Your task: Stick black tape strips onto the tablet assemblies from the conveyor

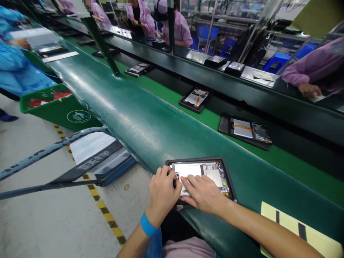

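An opened tablet [213, 175] lies in a black tray [197, 159] at the near edge of the green bench, its battery, circuit board and a short orange ribbon cable [184, 178] exposed. My left hand [164, 188], with a blue band at the wrist, is curled over the tablet's left end. Its fingers are closed near the cable's end, and what they pinch is hidden. Stretched across the white battery [189, 169] is my right hand [204, 193], fingers extended and fingertips touching the battery around the orange cable.
Several opened tablets in black trays, such as one tablet [243, 129], lie along the green conveyor [172, 104]. Yellow sheets with black strips [290, 224] lie at the right. A green bin [61, 111] and a blue metal rail [53, 152] stand left. Co-workers sit across the line.
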Demonstrator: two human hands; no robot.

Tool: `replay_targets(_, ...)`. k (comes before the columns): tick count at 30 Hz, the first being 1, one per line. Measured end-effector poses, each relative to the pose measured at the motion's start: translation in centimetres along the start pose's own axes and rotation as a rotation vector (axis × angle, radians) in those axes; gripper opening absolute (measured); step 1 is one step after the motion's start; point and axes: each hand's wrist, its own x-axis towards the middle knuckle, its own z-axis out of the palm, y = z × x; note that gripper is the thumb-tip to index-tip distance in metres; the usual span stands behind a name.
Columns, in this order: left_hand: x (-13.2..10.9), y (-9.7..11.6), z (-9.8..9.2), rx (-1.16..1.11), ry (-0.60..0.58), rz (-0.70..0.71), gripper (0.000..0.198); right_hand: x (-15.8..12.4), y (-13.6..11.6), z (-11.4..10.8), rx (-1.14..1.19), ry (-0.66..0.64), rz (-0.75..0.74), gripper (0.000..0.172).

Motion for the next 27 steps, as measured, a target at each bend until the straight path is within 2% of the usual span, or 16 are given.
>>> replay_targets(8, -2.2, -2.7, 0.4, -0.279, 0.108, 0.187, 0.011, 0.0, -0.1, 0.1, -0.002, 0.046, -0.001, 0.060)
replay_targets(11, -2.4, -2.7, 0.2, -0.287, 0.108, 0.170, 0.010, -0.2, -0.2, 0.2, -0.023, 0.050, 0.002, 0.059)
replay_targets(19, -0.5, -0.6, -0.6, -0.079, -0.075, 0.013, 0.016, -0.5, -0.3, 0.0, -0.044, 0.038, 0.029, 0.053)
replay_targets(27, 0.9, 0.4, -1.4, 0.075, -0.249, -0.054, 0.018, -0.5, -0.2, 0.3, -0.020, 0.035, 0.017, 0.053)
